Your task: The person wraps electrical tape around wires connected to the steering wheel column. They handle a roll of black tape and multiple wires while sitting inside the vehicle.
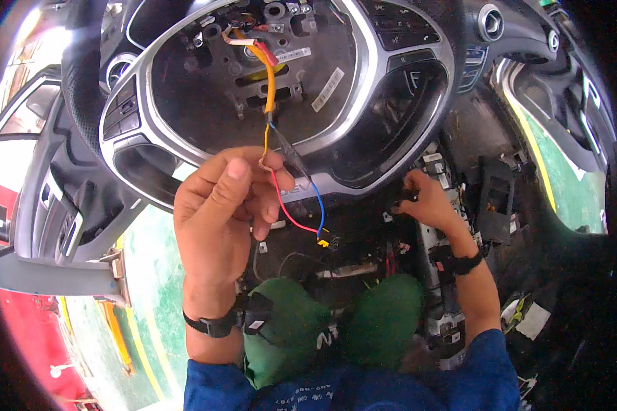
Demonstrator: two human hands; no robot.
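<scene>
My left hand is in front of the lower steering wheel, thumb up. Its fingers pinch a bare twisted copper joint between a yellow wire and a red wire. Those wires hang from an orange cable that comes out of the open wheel hub. Beside them runs a blue wire, with a dark wrapped stretch higher up. Red and blue meet at a small yellow connector. My right hand is lower right of the wheel, fingers curled; any small dark thing in them is unclear.
Right of my knees lies the stripped centre console with exposed parts. A black plastic trim piece stands beyond it. The car door is open at left, and dashboard vents sit at upper right.
</scene>
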